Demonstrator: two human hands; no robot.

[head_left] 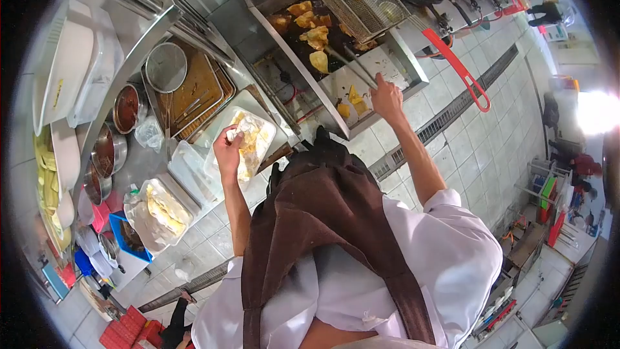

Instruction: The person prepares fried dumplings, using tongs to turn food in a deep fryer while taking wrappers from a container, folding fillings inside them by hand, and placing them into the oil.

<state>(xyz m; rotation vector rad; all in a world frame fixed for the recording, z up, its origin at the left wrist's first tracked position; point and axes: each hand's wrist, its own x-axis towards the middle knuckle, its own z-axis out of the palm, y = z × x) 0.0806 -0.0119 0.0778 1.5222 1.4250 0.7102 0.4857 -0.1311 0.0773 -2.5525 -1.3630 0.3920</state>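
Note:
My right hand (387, 100) is wrapped round the end of a pair of long metal tongs (352, 64). Their tips reach over the deep fryer, close to several golden-brown fried pieces (314, 37) in the dark oil. A few yellow pieces (356, 99) lie on the fryer's pale front ledge (332, 87). Over at the left, my left hand (227, 155) is at a white tub (263, 155) of flour-coated yellow food. Its fingers are closed on a pale floured piece (234, 134), whose exact kind I cannot make out.
A wire fry basket (355, 3) with a red handle (455, 64) sits across the fryer's far side. On the left counter are a strainer (166, 66), a brown tray (200, 113), metal bowls (129, 106) and a paper-lined tub (161, 210). Another person's leg (175, 323) shows at lower left.

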